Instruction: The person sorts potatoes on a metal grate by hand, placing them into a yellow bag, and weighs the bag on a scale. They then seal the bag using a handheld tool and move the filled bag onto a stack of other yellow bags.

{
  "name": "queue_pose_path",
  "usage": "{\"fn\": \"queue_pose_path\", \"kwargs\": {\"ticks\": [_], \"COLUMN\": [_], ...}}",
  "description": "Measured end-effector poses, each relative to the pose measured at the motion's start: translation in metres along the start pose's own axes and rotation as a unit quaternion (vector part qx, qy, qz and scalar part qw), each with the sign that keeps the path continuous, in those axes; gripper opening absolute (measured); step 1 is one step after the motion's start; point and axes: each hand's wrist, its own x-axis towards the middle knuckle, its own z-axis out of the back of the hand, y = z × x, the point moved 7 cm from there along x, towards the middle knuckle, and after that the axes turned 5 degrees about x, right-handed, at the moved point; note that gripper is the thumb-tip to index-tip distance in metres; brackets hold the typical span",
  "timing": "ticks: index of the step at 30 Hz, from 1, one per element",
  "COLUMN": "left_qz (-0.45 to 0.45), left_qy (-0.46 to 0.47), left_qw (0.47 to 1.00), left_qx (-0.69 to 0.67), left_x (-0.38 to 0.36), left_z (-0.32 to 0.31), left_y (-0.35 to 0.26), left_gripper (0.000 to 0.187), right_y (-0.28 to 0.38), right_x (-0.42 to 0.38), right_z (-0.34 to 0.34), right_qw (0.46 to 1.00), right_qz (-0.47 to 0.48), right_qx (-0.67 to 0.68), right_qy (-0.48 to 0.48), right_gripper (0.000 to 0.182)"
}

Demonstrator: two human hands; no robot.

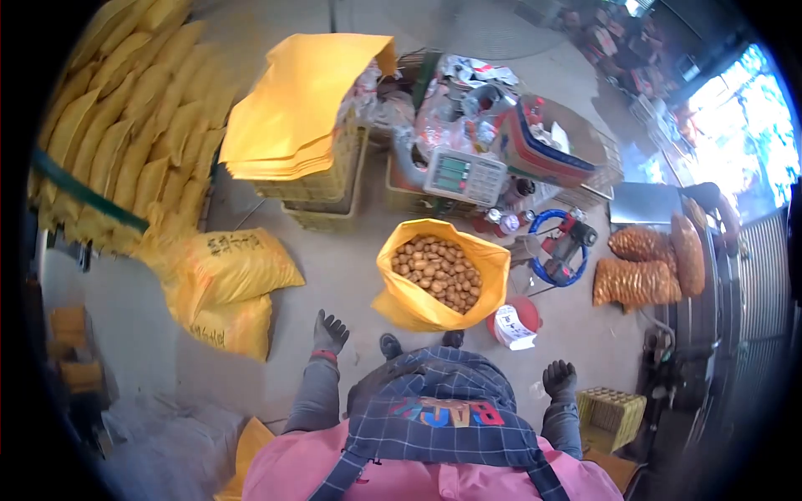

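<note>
An open yellow sack stands upright on the floor in front of me, filled near its top with round brown walnuts. Left of it, my left hand, in a dark grey glove, hangs with its fingers spread and holds nothing. My right hand, gloved alike, is off to the right, apart from the sack. Its fingers are slightly bent, with nothing visible in them. Nearest to that hand is a round red object with a white printed paper on it.
Behind the sack, a stack of flat yellow bags lies on crates beside a digital scale. A blue ring holds a dark machine. Filled yellow sacks lie left; red net bags lie right. A yellow crate stands near my right arm.
</note>
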Motion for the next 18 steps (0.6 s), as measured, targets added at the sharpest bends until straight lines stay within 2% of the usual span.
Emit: {"fn": "queue_pose_path", "kwargs": {"ticks": [2, 4, 6, 8, 9, 10, 11, 12, 13, 14, 15, 16, 17, 18], "left_qz": [0.017, 0.029, 0.066, 0.07, 0.065, 0.061, 0.008, -0.043, -0.04, -0.036, -0.218, -0.214, -0.291, -0.358], "left_qy": [0.035, 0.065, 0.118, 0.112, 0.198, 0.28, 0.323, 0.361, 0.325, 0.287, 0.255, 0.247, 0.058, -0.131], "left_qw": [0.999, 0.996, 0.989, 0.989, 0.978, 0.957, 0.946, 0.932, 0.945, 0.957, 0.909, 0.91, 0.903, 0.853], "left_qx": [0.031, 0.057, 0.062, 0.064, 0.006, -0.052, -0.035, -0.017, -0.01, -0.003, 0.246, 0.254, 0.311, 0.357], "left_x": [0.001, -0.004, -0.012, -0.024, -0.026, -0.031, -0.043, -0.054, -0.043, -0.016, 0.053, 0.042, 0.016, -0.017], "left_z": [-0.044, -0.087, -0.133, -0.172, -0.197, -0.219, -0.248, -0.274, -0.276, -0.269, -0.231, -0.229, -0.214, -0.204], "left_y": [-0.003, -0.003, 0.003, 0.004, 0.006, 0.008, 0.006, 0.003, 0.007, 0.017, 0.019, 0.017, -0.004, -0.03], "left_gripper": [0.088, 0.091, 0.097, 0.093, 0.087, 0.081, 0.069, 0.058, 0.057, 0.056, 0.048, 0.048, 0.041, 0.034], "right_y": [-0.02, 0.035, 0.013, -0.046, -0.086, -0.141, -0.176, -0.243, -0.273, -0.305, -0.312, -0.308, -0.281, -0.24], "right_x": [-0.018, 0.086, 0.155, 0.213, 0.202, 0.16, 0.191, 0.154, 0.158, 0.18, 0.172, 0.163, 0.188, 0.215], "right_z": [-0.04, 0.009, -0.003, -0.028, -0.066, -0.125, -0.126, -0.194, -0.213, -0.2, -0.208, -0.213, -0.209, -0.204], "right_qw": [0.964, 0.862, 0.853, 0.818, 0.861, 0.888, 0.912, 0.911, 0.875, 0.855, 0.852, 0.844, 0.864, 0.877], "right_qz": [0.077, 0.162, 0.112, 0.081, 0.015, -0.032, -0.069, -0.231, -0.199, -0.327, -0.319, -0.309, -0.219, -0.126], "right_qx": [-0.245, -0.46, -0.473, -0.518, -0.505, -0.436, -0.38, -0.331, -0.395, -0.349, -0.391, -0.431, -0.447, -0.456], "right_qy": [-0.073, 0.136, 0.19, 0.238, 0.051, -0.143, -0.137, 0.086, 0.196, 0.199, 0.137, 0.076, 0.079, 0.082], "right_gripper": [0.032, 0.038, 0.041, 0.052, 0.057, 0.063, 0.075, 0.071, 0.063, 0.053, 0.05, 0.048, 0.047, 0.045]}}
